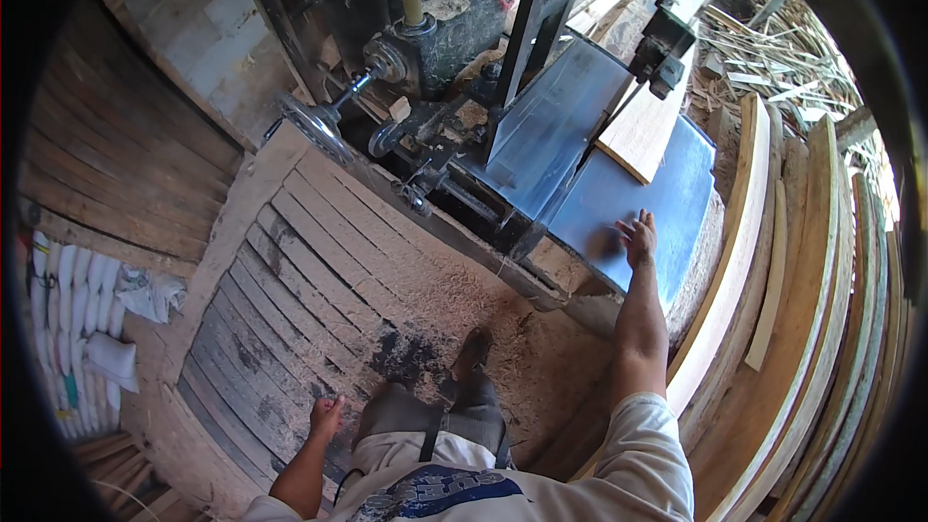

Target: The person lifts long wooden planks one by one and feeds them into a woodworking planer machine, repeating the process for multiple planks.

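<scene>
My right hand (638, 238) reaches over the near right part of a band saw's bluish metal table (667, 198), fingers apart and holding nothing. I cannot tell whether its fingertips touch the surface. Beyond the fingers a pale wooden board (643, 130) lies on the table, apart from the hand, its near end toward me. It runs back beside the dark blade guide (665, 48). Left of it stands a black upright fence (527, 39). My left hand (327, 416) hangs low by my left side above the slatted floor, loosely bent, with nothing seen in it.
A metal handwheel (314, 126) juts from the machine's left side. Long planks (822, 261) stand along the right. Sawdust covers the slatted wooden floor (319, 261). White sacks (82, 309) are stacked at far left; wood scraps (793, 68) lie behind the saw.
</scene>
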